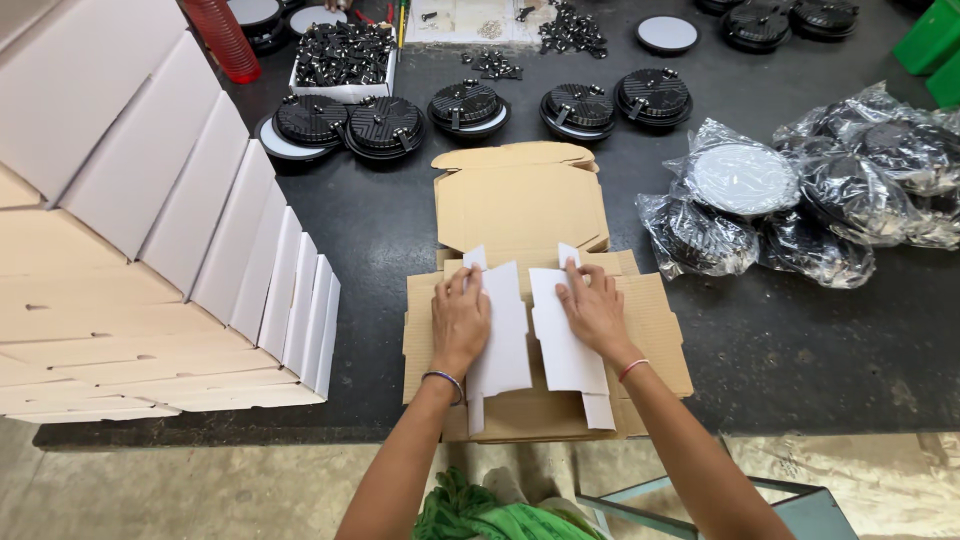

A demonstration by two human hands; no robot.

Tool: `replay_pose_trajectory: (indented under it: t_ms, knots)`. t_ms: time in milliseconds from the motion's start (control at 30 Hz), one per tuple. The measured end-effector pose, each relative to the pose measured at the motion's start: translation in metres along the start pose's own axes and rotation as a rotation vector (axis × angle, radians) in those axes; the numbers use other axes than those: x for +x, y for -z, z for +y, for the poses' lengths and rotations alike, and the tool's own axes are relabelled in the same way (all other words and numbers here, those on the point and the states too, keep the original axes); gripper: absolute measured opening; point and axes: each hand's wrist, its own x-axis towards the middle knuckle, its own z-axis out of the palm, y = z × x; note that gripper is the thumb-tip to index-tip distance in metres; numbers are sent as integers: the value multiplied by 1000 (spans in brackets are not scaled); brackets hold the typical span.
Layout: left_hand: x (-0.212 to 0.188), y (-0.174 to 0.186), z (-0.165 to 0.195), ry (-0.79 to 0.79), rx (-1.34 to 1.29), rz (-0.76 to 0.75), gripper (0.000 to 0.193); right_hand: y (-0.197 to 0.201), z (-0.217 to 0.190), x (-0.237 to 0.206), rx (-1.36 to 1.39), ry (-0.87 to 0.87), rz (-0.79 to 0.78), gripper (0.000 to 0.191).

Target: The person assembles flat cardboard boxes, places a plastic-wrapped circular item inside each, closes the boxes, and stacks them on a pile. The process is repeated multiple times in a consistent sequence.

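At table's near edge | your left hand (460, 320) and right hand (594, 310) press flat, fingers spread, on folded flaps of cardboard sheet (520, 215) | box stack (150, 250) close left | bagged lamps (800, 200) right

A flat, unfolded brown cardboard box blank (520, 210) lies at the tabletop's near edge, its two white side flaps (500, 340) folded inward.

We list brown cardboard (545, 300) with two white flaps (500, 340) folded over it. Our stacked boxes (170, 250) are white outside, tan on top. The table (800, 340) is dark grey, speckled. The round lamps (465, 103) are black, ribbed; the bagged ones (745, 180) sit in clear shiny plastic. One ridged red tube (222, 38), green crates (935, 45), green cloth (490, 515).
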Motion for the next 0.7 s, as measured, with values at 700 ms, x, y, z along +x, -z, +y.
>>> replay_pose_trajectory:
  t_ms: [700]
  knots:
    - [49,12,-53,393,-1133,-207,63,27,56,29,1253,-173,-152,62]
